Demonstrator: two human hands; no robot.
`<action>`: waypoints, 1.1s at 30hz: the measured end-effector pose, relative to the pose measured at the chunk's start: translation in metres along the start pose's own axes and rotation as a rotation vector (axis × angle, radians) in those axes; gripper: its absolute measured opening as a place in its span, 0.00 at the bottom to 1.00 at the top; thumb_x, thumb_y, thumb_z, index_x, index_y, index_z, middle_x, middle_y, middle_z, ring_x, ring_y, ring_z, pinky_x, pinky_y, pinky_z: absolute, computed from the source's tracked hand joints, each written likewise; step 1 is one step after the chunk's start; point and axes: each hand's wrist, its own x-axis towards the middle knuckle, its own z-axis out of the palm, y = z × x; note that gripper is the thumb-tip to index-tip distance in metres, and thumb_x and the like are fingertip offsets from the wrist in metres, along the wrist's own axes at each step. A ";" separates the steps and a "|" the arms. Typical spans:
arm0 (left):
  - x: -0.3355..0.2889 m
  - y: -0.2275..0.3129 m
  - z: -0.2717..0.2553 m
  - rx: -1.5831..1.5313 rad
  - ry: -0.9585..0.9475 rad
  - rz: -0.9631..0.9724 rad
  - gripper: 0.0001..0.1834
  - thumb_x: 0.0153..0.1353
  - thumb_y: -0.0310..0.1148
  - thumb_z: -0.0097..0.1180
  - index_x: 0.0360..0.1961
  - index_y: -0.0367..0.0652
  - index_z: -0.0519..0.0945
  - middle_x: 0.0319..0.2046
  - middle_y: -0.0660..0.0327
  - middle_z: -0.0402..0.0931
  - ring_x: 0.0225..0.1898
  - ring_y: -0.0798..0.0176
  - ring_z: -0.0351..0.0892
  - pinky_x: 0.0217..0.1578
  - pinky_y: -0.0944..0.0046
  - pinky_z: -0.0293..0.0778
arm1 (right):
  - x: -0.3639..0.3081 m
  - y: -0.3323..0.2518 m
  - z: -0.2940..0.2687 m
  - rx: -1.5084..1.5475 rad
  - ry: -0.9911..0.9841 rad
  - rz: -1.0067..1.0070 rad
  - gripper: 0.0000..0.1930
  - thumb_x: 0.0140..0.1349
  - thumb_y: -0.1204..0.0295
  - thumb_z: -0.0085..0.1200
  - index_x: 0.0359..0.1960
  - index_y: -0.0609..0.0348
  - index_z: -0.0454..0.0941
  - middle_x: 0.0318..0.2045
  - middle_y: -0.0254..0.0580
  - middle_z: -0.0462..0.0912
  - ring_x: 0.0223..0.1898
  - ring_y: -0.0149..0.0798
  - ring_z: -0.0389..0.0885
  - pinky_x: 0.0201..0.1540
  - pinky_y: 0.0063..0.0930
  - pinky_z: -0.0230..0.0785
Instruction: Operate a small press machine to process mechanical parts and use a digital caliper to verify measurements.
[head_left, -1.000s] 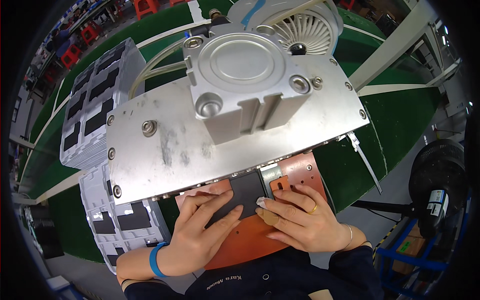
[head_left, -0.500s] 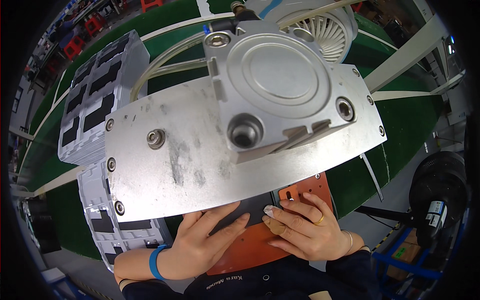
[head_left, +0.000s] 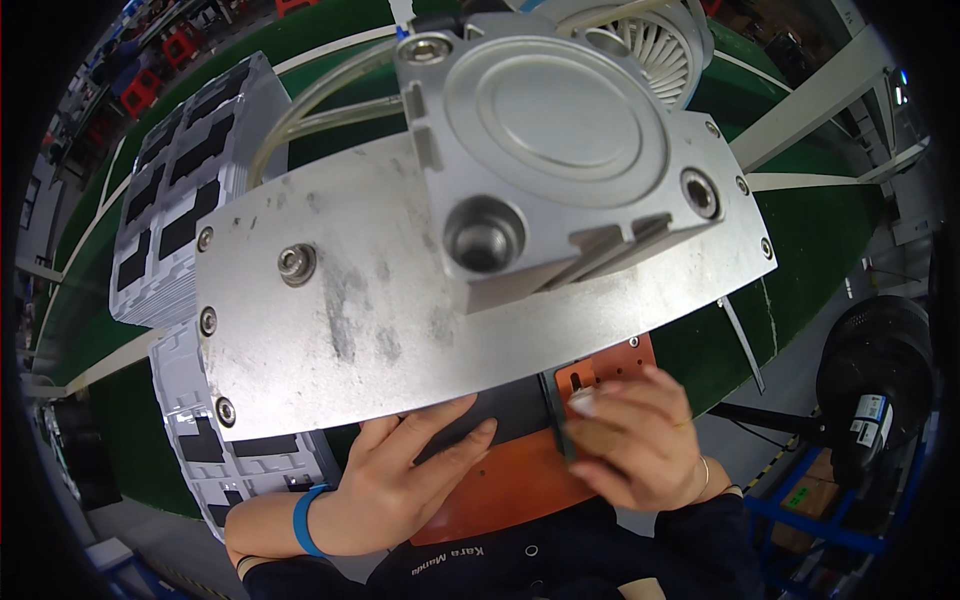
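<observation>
My left hand [head_left: 405, 485] lies with its fingers stretched over a flat dark panel [head_left: 515, 405], some fingertips passing under the edge of the metal plate above. The panel sits on an orange base plate [head_left: 500, 492]. My right hand [head_left: 640, 445] hovers at the panel's right side, by a small orange slotted block [head_left: 572, 378]. Its fingers are bent and smeared by motion, with white and tan coverings on some fingertips. Whether they hold anything does not show. Over both hands stands a silver metal plate [head_left: 290, 350] with a square pneumatic cylinder [head_left: 550, 150] on top.
Grey-white trays with dark flat pieces form a stack [head_left: 190, 190] at the left; another tray [head_left: 190, 400] lies nearer. Clear hoses [head_left: 310, 105] run behind the cylinder. A white fan [head_left: 660, 60] stands at the back. A black round device [head_left: 875, 360] stands right of the green table [head_left: 830, 240].
My right hand has lifted off the panel and shifted right, uncovering the panel's right edge. My left hand stays nearly in place. The view has shifted slightly.
</observation>
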 end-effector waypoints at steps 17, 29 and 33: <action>0.000 0.000 0.002 -0.013 0.025 -0.008 0.22 0.42 0.25 0.76 0.43 0.45 0.90 0.50 0.53 0.81 0.43 0.54 0.73 0.44 0.60 0.74 | 0.005 -0.007 0.013 -0.080 -0.148 -0.066 0.18 0.55 0.59 0.66 0.47 0.48 0.86 0.61 0.29 0.78 0.61 0.35 0.73 0.73 0.48 0.49; -0.001 0.000 0.003 0.005 0.023 -0.002 0.21 0.41 0.26 0.76 0.42 0.46 0.90 0.49 0.54 0.82 0.43 0.55 0.73 0.43 0.61 0.72 | 0.004 -0.007 0.013 -0.067 -0.156 -0.071 0.17 0.54 0.59 0.66 0.44 0.48 0.87 0.61 0.29 0.78 0.59 0.35 0.75 0.71 0.48 0.50; 0.000 0.001 0.003 0.003 0.023 -0.006 0.21 0.41 0.26 0.76 0.42 0.46 0.90 0.49 0.54 0.82 0.43 0.55 0.73 0.43 0.61 0.73 | 0.005 -0.007 0.014 -0.077 -0.140 -0.072 0.15 0.54 0.60 0.66 0.42 0.48 0.87 0.61 0.29 0.78 0.59 0.36 0.75 0.71 0.49 0.51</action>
